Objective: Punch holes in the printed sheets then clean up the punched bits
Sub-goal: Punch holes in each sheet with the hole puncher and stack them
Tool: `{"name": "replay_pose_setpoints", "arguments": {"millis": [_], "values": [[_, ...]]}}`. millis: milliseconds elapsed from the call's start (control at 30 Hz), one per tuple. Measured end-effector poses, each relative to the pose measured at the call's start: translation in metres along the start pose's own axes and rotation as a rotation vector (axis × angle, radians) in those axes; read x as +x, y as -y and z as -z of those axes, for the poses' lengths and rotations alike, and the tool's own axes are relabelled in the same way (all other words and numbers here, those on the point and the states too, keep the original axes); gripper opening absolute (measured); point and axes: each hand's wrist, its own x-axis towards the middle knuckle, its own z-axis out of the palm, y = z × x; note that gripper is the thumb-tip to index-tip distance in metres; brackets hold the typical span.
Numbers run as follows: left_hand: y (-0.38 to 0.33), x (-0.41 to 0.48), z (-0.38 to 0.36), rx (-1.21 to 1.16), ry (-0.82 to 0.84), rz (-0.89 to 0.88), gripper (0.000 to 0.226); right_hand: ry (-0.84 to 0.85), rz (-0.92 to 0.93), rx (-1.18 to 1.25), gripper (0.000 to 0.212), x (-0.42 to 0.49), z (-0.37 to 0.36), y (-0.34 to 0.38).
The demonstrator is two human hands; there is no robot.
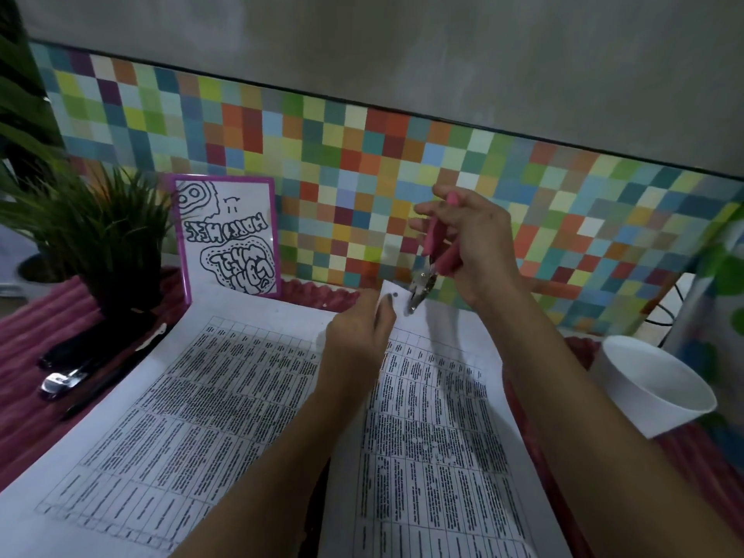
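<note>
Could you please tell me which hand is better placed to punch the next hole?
Right. The right hand grips the pink-handled hole punch, whose metal head sits beside the lifted corner of the printed sheet. The left hand pinches that corner and steadies it.

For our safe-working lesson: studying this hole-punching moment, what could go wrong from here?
1. The left hand pinches the printed sheet by its corner right beside the hole punch, held in the right hand; fingers could get nipped.
2. Punched bits lie loose on that sheet; lifting it further may scatter them onto the red cloth, away from the white cup.
</note>
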Motion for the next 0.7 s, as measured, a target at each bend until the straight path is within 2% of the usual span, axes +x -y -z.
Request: {"name": "replay_pose_setpoints", "arguments": {"millis": [200, 367, 700], "values": [[-0.005, 0.004, 0.005, -0.188, 0.025, 0.058, 0.027, -0.118, 0.012, 0.03, 0.016, 0.003, 0.019, -0.001], [-0.001, 0.004, 0.002, -0.226, 0.005, 0.105, 0.031, -0.249, 0.048, 0.107, 0.013, 0.006, 0.039, 0.001], [-0.001, 0.002, 0.0, -0.234, -0.003, 0.173, 0.036, -0.268, 0.116, 0.137, 0.015, 0.009, 0.042, -0.001]]}}
